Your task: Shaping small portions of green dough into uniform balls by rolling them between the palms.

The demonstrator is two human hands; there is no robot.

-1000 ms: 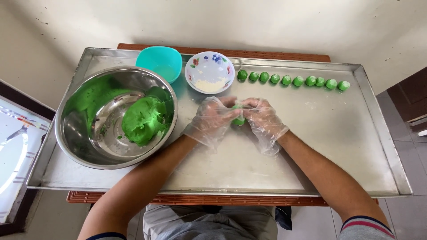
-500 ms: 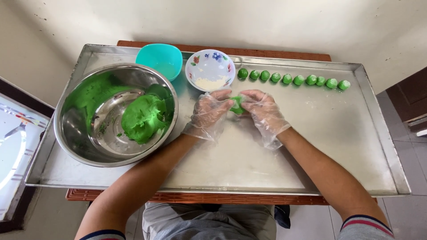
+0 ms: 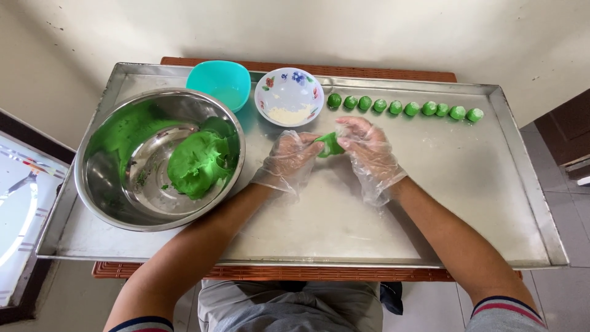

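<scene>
Head view. The left hand point(image 3: 287, 161) and the right hand point(image 3: 367, 154), both in thin, crinkled clear plastic gloves, meet over the metal tray point(image 3: 522, 178). Their fingertips are closed from both sides on a small piece of green dough point(image 3: 330, 145), soft and matte, pinched into an uneven lump and held just above the tray surface.

Left of the grip sits a round steel mixing bowl point(image 3: 110, 203), shiny inside and smeared with green; a large smooth mass of green dough point(image 3: 196, 163) lies against its right wall. Beyond the grip, just past the fingertips, stands a white ceramic bowl with a floral rim point(image 3: 289, 97), holding pale powder. Beside it, partly behind the steel bowl, is a turquoise plastic bowl point(image 3: 219, 83). Beyond and to the right of the grip runs a straight row of small round green dough balls point(image 3: 404, 107), close together along the tray's far edge.

The tray is rectangular, dull steel, dusted white in patches. It rests on a reddish-brown table point(image 3: 307, 65) against a cream wall point(image 3: 344, 31). Grey floor tiles point(image 3: 571, 295) show at right.
</scene>
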